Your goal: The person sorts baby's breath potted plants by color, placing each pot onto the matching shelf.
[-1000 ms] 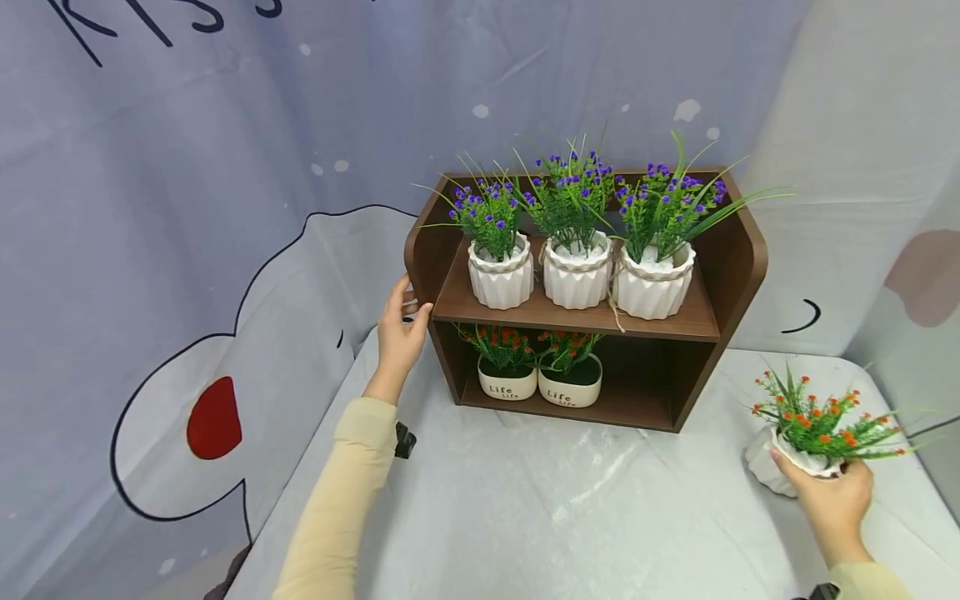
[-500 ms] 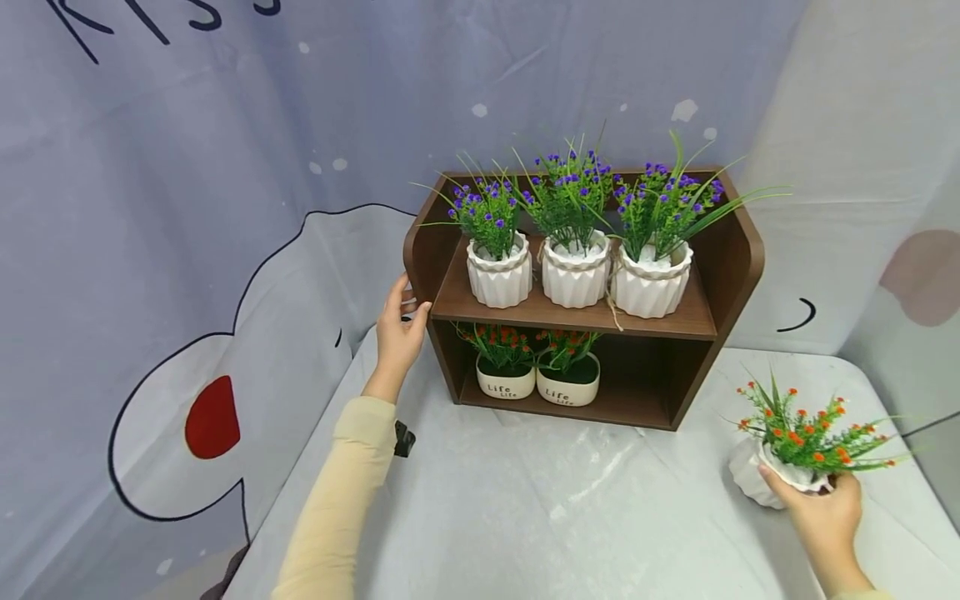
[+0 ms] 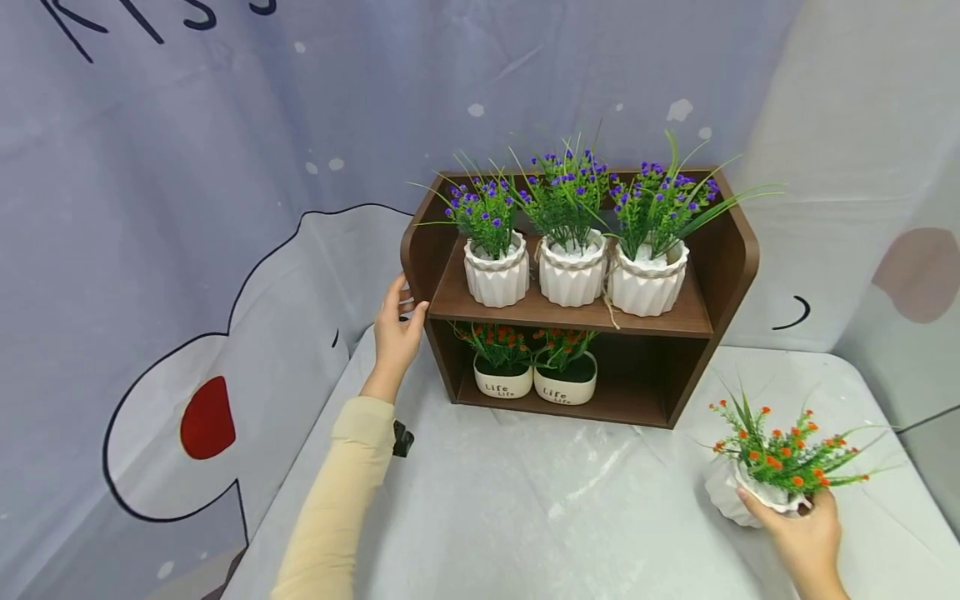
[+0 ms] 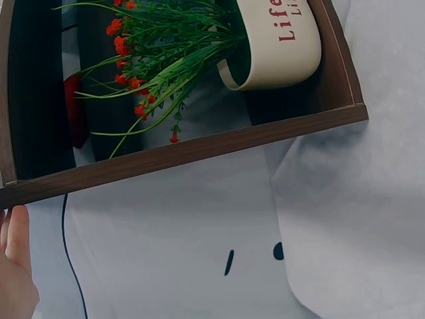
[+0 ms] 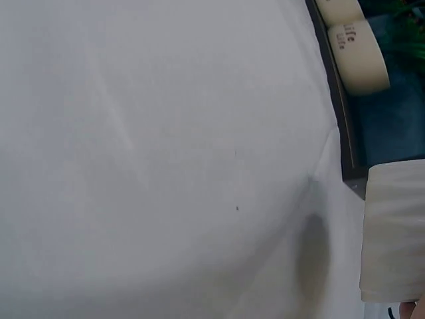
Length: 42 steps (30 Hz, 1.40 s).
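Note:
At the right of the head view, my right hand (image 3: 806,537) grips a white fluted flowerpot (image 3: 731,493) with orange artificial flowers (image 3: 783,454), thumb on the near side. The pot (image 5: 395,232) shows at the right wrist view's edge, its shadow apart from it on the white cloth. My left hand (image 3: 397,337) rests against the left side panel of a brown two-tier shelf (image 3: 517,315); its fingers (image 4: 18,236) touch the panel's outer face in the left wrist view. Three white pots (image 3: 573,275) with purple flowers stand in a row on the upper tier.
On the lower tier, two cream oval pots lettered "Life" (image 3: 502,385) with red-orange flowers stand side by side at left and middle; bare board (image 3: 633,400) lies to their right. A printed cloth (image 3: 360,100) hangs behind. White cloth (image 3: 525,500) covers the table.
My right hand has carried the flowerpot with orange flowers leftward and slightly nearer to me, toward the shelf's right side. The left hand has stayed at the shelf panel.

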{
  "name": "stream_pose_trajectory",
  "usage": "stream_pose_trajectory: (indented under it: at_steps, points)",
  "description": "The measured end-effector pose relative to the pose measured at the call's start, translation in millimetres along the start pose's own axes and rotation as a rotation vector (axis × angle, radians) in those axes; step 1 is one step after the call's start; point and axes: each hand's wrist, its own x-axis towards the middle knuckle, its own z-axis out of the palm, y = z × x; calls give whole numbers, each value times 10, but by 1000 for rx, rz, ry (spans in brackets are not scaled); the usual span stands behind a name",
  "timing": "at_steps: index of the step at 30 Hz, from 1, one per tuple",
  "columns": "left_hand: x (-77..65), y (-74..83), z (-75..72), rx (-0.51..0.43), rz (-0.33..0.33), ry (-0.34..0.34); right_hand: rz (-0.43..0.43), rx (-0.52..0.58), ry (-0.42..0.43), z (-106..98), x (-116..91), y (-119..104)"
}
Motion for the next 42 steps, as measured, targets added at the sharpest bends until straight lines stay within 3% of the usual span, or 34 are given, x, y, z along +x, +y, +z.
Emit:
stream_pose_trajectory:
  at_steps: [17,23,32,42]
  points:
    - [-3,-13,-10,21,28,13,-21,50,-174,167,-345,-290]
    - [0,-13,-9,21,25,2,-65,38,-197,280,-435,-316]
    - [-8,-16,-23,28,38,6,-44,56,-248,489,-555,-386]
    - [-17,-3,-16,29,29,-5,-142,64,-229,707,-612,-457]
